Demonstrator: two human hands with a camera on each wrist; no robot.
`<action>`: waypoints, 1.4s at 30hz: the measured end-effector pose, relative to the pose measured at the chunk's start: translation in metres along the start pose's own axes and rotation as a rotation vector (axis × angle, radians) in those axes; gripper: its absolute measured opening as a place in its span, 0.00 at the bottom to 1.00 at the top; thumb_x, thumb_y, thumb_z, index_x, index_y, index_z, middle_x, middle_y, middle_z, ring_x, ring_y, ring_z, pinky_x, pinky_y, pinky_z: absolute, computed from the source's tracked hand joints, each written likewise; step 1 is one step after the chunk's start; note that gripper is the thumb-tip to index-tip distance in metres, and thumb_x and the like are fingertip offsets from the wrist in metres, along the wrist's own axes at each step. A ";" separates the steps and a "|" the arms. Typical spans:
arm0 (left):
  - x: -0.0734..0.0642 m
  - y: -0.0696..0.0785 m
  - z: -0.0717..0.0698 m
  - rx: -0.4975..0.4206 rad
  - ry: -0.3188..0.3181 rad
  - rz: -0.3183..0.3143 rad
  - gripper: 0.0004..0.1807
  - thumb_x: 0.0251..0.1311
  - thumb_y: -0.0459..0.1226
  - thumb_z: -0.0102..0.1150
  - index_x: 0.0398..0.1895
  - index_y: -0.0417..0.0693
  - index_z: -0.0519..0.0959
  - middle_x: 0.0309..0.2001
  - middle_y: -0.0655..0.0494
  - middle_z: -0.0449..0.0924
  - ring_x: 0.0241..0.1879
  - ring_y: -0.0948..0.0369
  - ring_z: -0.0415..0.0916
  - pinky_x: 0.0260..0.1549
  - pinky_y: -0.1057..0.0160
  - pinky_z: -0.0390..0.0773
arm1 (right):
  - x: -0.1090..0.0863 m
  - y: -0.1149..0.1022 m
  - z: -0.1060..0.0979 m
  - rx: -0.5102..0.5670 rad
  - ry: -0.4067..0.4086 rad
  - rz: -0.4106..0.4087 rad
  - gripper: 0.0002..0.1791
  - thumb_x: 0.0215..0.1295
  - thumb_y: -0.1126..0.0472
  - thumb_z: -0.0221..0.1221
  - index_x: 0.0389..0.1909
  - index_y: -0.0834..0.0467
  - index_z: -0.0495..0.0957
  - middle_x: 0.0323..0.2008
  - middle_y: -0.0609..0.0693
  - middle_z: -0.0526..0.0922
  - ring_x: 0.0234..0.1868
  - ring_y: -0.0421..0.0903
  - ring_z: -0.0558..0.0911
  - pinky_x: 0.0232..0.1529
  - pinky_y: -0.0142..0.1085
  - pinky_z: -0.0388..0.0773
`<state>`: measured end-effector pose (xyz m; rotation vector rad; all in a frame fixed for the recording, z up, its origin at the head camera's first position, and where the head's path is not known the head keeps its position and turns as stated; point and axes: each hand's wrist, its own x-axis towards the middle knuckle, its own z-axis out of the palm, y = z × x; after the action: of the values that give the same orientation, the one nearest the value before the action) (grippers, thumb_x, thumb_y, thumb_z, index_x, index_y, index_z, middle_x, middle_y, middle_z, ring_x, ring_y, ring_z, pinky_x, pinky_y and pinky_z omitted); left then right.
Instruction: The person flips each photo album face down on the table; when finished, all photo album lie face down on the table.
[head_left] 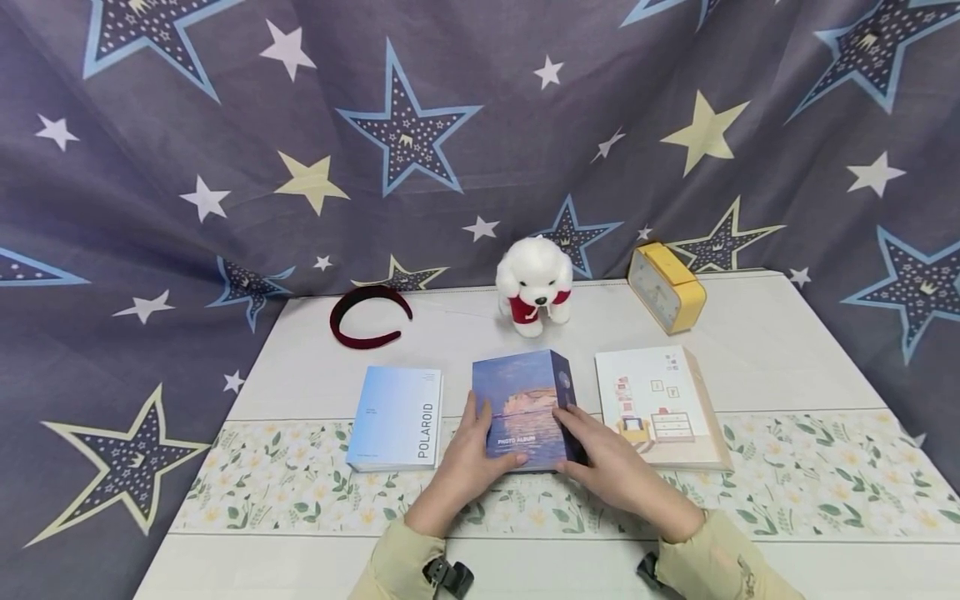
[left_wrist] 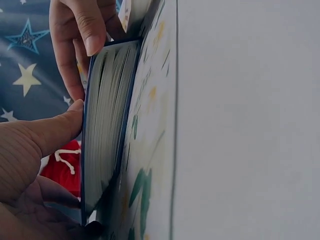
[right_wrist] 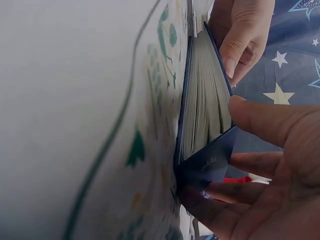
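While left hand (head_left: 467, 446) and right hand (head_left: 611, 458) grip photo album (head_left: 521, 396), plush dog (head_left: 534, 279) stands beyond them. POLAROID book (head_left: 393, 417) lies left

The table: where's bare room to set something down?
Bare patches: right of the white book and yellow clock, and between headband and toy dog. Crowded middle: left hand and right hand hold the photo album between POLAROID book and white book.
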<state>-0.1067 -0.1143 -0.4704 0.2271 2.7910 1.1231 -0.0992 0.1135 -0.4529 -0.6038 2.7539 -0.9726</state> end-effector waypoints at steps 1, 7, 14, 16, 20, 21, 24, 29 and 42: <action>0.000 0.000 0.000 0.006 0.002 0.004 0.55 0.53 0.52 0.71 0.73 0.30 0.53 0.76 0.34 0.34 0.72 0.38 0.45 0.66 0.44 0.58 | 0.000 0.000 0.000 0.001 -0.005 0.004 0.39 0.63 0.55 0.65 0.73 0.60 0.61 0.71 0.66 0.59 0.69 0.65 0.62 0.64 0.60 0.62; -0.004 0.000 -0.004 0.036 0.019 0.038 0.50 0.54 0.49 0.70 0.72 0.31 0.58 0.76 0.33 0.39 0.73 0.39 0.41 0.67 0.43 0.55 | 0.001 -0.004 0.001 0.012 -0.022 0.009 0.36 0.64 0.54 0.64 0.71 0.60 0.64 0.71 0.67 0.59 0.68 0.66 0.63 0.62 0.61 0.63; -0.007 0.002 -0.008 0.088 0.029 0.086 0.43 0.59 0.47 0.66 0.71 0.33 0.61 0.74 0.33 0.44 0.73 0.37 0.42 0.67 0.41 0.55 | 0.002 -0.007 0.003 -0.001 0.023 -0.019 0.33 0.65 0.53 0.62 0.68 0.60 0.68 0.68 0.68 0.63 0.66 0.67 0.66 0.60 0.62 0.65; -0.008 0.002 -0.010 0.093 0.031 0.095 0.42 0.60 0.46 0.65 0.71 0.33 0.62 0.74 0.32 0.46 0.73 0.37 0.44 0.67 0.41 0.55 | 0.002 -0.008 0.004 -0.004 0.038 -0.029 0.32 0.66 0.53 0.62 0.68 0.60 0.69 0.68 0.68 0.64 0.65 0.66 0.67 0.60 0.62 0.66; -0.010 0.003 -0.015 0.108 0.039 0.112 0.40 0.61 0.45 0.64 0.70 0.30 0.62 0.73 0.31 0.47 0.72 0.37 0.47 0.66 0.42 0.57 | 0.005 -0.013 0.005 -0.009 0.076 -0.059 0.28 0.66 0.54 0.62 0.65 0.59 0.72 0.67 0.67 0.66 0.65 0.66 0.68 0.60 0.62 0.66; -0.010 0.003 -0.016 0.111 0.043 0.112 0.40 0.61 0.44 0.64 0.70 0.30 0.62 0.73 0.31 0.47 0.72 0.37 0.48 0.66 0.42 0.57 | 0.005 -0.014 0.005 -0.008 0.087 -0.070 0.28 0.66 0.54 0.61 0.65 0.59 0.72 0.67 0.67 0.66 0.64 0.66 0.68 0.60 0.62 0.66; -0.011 0.002 -0.020 0.121 0.058 0.102 0.39 0.61 0.44 0.63 0.70 0.31 0.62 0.74 0.32 0.48 0.72 0.39 0.49 0.66 0.43 0.58 | 0.008 -0.018 0.007 0.002 0.124 -0.102 0.25 0.66 0.56 0.61 0.63 0.59 0.74 0.65 0.65 0.69 0.64 0.64 0.70 0.60 0.61 0.66; -0.012 0.000 -0.030 0.097 0.073 0.071 0.39 0.63 0.45 0.62 0.71 0.34 0.61 0.75 0.35 0.46 0.72 0.40 0.50 0.65 0.42 0.59 | 0.015 -0.023 0.011 0.004 0.187 -0.169 0.23 0.64 0.59 0.62 0.59 0.61 0.77 0.60 0.62 0.76 0.62 0.61 0.73 0.60 0.57 0.69; -0.013 -0.022 -0.056 0.176 0.205 0.043 0.38 0.62 0.43 0.63 0.70 0.34 0.63 0.73 0.31 0.47 0.73 0.36 0.41 0.67 0.38 0.50 | 0.028 -0.042 0.022 0.075 0.038 -0.277 0.26 0.68 0.55 0.59 0.64 0.59 0.73 0.64 0.60 0.72 0.66 0.59 0.69 0.64 0.57 0.65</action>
<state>-0.1056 -0.1703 -0.4450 0.2003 3.0846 0.9590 -0.1049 0.0600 -0.4441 -0.9825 2.6996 -1.1471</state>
